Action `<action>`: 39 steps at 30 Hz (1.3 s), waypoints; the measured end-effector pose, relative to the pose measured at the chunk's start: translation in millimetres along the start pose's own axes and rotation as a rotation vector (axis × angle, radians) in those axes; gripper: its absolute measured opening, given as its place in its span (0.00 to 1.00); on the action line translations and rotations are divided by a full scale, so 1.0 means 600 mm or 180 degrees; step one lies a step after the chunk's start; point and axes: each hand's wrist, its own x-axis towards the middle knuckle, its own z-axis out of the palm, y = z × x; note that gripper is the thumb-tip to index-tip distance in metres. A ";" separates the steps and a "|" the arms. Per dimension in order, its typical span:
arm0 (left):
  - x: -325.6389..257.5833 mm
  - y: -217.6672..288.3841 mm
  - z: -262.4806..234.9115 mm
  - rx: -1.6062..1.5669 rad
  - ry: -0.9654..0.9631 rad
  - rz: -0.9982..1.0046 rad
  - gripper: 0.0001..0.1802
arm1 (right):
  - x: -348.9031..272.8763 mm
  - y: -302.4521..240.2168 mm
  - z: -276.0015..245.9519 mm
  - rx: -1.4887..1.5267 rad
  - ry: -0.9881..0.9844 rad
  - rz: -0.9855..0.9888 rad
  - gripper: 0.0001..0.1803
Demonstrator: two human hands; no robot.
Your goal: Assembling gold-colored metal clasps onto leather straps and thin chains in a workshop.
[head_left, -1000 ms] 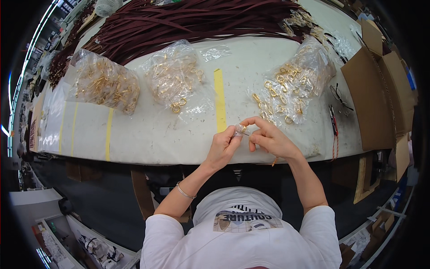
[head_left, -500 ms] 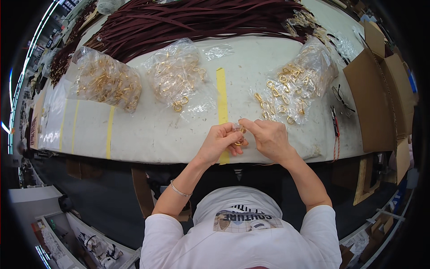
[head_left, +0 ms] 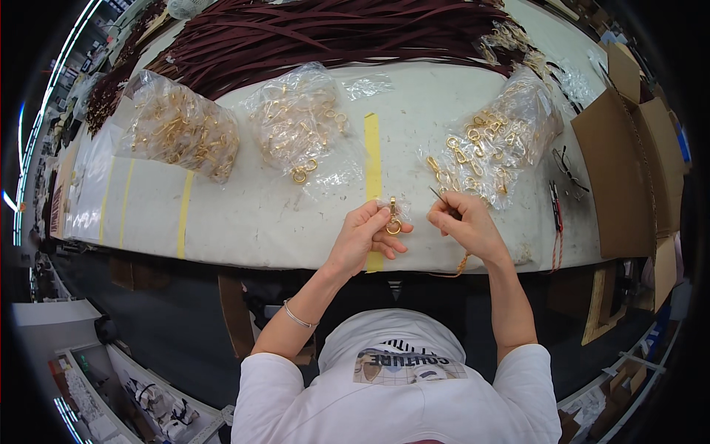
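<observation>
Between the thumb and fingers of my left hand (head_left: 356,238) is a gold snap hook (head_left: 393,214) with a ring at its lower end. Some clear plastic film clings around the hook. To its right and apart from it, my right hand (head_left: 470,228) is closed around a slim, pointed metal tool (head_left: 437,194). Only the tool's tip shows, aimed up and left; the fingers hide the rest, so its kind is unclear. An orange cord (head_left: 464,262) hangs below this hand at the table edge.
Clear bags of gold hooks lie at left (head_left: 181,133), middle (head_left: 290,122) and right (head_left: 518,122). Dark red straps (head_left: 333,33) cover the far side. Glasses (head_left: 568,170), red-handled pliers (head_left: 555,207) and an open cardboard box (head_left: 614,177) are at right. Yellow tape (head_left: 373,155) crosses the table.
My right hand has pulled away from the hook toward the right, and the pointed tool's tip now shows. The hook is more exposed in my left hand, whose fingers have spread somewhat.
</observation>
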 end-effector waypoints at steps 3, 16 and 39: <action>-0.002 -0.008 0.016 -0.0085 0.0213 0.0357 0.12 | -0.006 0.004 0.030 0.0026 -0.0091 0.0225 0.07; -0.001 -0.010 -0.008 0.1258 0.0632 0.1254 0.10 | 0.003 0.011 0.065 0.1597 0.0120 0.0584 0.07; 0.013 0.005 -0.016 -0.0557 0.0181 0.0581 0.12 | 0.092 0.036 -0.004 -0.2885 0.1554 -0.0818 0.06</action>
